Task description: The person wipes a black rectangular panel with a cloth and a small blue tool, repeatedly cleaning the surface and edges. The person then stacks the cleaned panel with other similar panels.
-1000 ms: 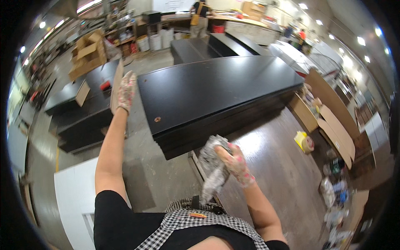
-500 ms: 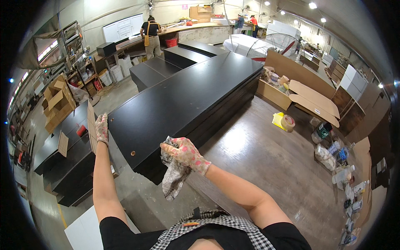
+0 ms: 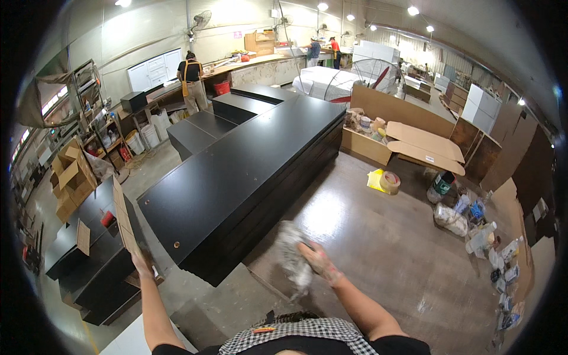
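My right hand (image 3: 319, 263), in a pale glove with pink dots, grips a crumpled grey-white rag (image 3: 291, 251), blurred by motion. It is over the brown glossy surface, right of the near end of a stack of long black panels (image 3: 236, 163), and apart from the stack. My left hand (image 3: 141, 261) is low at the left, beside the lower end of an upright brown strip (image 3: 123, 213) on another black stack (image 3: 109, 254). Its fingers cannot be made out, nor whether it touches the strip. Two small round holes show at the top panel's near end.
A tape roll (image 3: 389, 182) lies on a yellow sheet at the right. Beyond it stand a cardboard-sided box (image 3: 367, 148) of rolls and a caged fan (image 3: 378, 77). Bottles and bags (image 3: 482, 236) line the right edge. A person (image 3: 190, 83) stands at the far bench.
My right hand has swung right with the rag, away from the panel's near corner. My left hand has left the panel's left corner and dropped lower. The view has shifted.
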`<state>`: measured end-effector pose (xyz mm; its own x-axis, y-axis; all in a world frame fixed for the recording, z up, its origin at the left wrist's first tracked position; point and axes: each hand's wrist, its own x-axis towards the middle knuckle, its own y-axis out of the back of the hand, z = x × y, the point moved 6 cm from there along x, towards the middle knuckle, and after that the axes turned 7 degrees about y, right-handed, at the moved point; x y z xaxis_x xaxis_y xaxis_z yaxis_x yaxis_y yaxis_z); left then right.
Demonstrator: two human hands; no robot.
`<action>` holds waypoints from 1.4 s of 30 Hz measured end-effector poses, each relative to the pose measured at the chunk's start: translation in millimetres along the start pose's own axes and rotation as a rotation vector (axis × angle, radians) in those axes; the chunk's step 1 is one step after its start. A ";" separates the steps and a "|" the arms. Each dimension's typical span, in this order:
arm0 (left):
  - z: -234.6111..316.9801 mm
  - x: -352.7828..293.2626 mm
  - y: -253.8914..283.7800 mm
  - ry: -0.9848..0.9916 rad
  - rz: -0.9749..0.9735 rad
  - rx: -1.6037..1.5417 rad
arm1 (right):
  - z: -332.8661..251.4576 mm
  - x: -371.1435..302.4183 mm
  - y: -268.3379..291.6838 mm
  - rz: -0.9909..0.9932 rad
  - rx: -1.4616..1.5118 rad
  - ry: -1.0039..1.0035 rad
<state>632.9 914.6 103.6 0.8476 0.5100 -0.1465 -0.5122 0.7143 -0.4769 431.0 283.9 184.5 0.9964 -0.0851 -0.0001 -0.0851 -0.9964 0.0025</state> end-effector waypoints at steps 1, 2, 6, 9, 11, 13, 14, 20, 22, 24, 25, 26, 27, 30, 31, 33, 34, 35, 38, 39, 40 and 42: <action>-34.4 -19.9 39.1 0.117 0.069 0.137 | 16.7 -17.0 32.8 0.080 -0.406 -0.041; -76.5 -49.4 72.9 0.291 0.069 0.178 | 32.6 -36.2 59.0 0.167 -0.624 -0.097; -217.4 -203.7 121.8 0.877 -0.091 0.503 | 73.8 -83.2 105.2 0.356 -0.793 -0.348; -241.8 -287.7 58.5 0.841 -0.423 0.686 | 53.5 -87.0 85.6 0.400 -1.081 -0.153; -224.7 -314.5 -0.5 0.814 -0.731 0.769 | 27.5 -84.1 64.4 0.433 -1.136 0.101; -193.2 -324.2 -48.0 0.594 -0.982 1.013 | 3.0 -82.9 47.9 0.437 -1.231 0.298; -179.4 -330.3 -69.0 0.457 -1.121 1.111 | -7.6 -83.4 44.0 0.450 -1.207 0.380; -123.2 -360.9 -111.5 0.244 -1.167 1.186 | -25.2 -89.7 46.6 0.111 -1.210 0.028; -109.3 -371.8 -122.5 0.256 -1.250 1.168 | -46.2 -101.0 42.9 0.090 -1.199 0.032; -93.9 -381.2 -133.8 0.357 -1.345 1.142 | -70.8 -110.8 20.4 -0.063 -0.852 0.175; -83.2 -391.8 -141.5 0.360 -1.454 1.077 | -85.6 -116.4 10.8 -0.129 -0.710 0.220; -71.0 -401.5 -148.4 0.360 -1.559 1.021 | -98.0 -129.5 -5.4 -0.311 -0.519 0.234; -58.5 -410.4 -154.7 0.345 -1.663 0.994 | -119.3 -145.2 -25.2 -0.501 -0.208 0.385; -7.0 -446.8 -167.2 0.618 -1.925 0.313 | -152.9 -183.0 -73.6 -0.874 0.176 0.721; 6.0 -456.2 -167.3 0.727 -1.979 0.171 | -150.7 -193.0 -84.6 -0.955 0.158 0.602; 30.5 -470.3 -170.1 0.665 -2.113 -0.053 | -157.4 -209.3 -96.0 -0.942 0.274 0.652; 37.7 -476.4 -168.3 0.735 -2.154 -0.133 | -155.1 -214.8 -101.2 -0.942 0.262 0.627; 43.1 -481.3 -167.4 0.677 -2.188 -0.177 | -153.2 -217.6 -101.5 -0.928 0.248 0.616; 51.0 -491.6 -157.9 0.535 -2.216 -0.055 | -148.3 -224.6 -99.8 -0.886 0.235 0.618; 55.2 -492.8 -156.0 0.462 -2.217 0.017 | -146.2 -227.6 -100.7 -0.897 0.182 0.606; 59.6 -495.3 -154.9 0.389 -2.217 0.091 | -146.3 -230.4 -100.3 -0.896 0.157 0.624; 69.2 -505.4 -157.0 0.315 -2.202 0.143 | -147.3 -235.9 -95.4 -0.916 0.096 0.644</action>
<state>275.4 577.8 312.4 -0.0906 -0.9589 0.2688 0.9958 -0.0915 0.0091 204.1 399.4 331.6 0.4947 0.6690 0.5547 0.7076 -0.6806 0.1898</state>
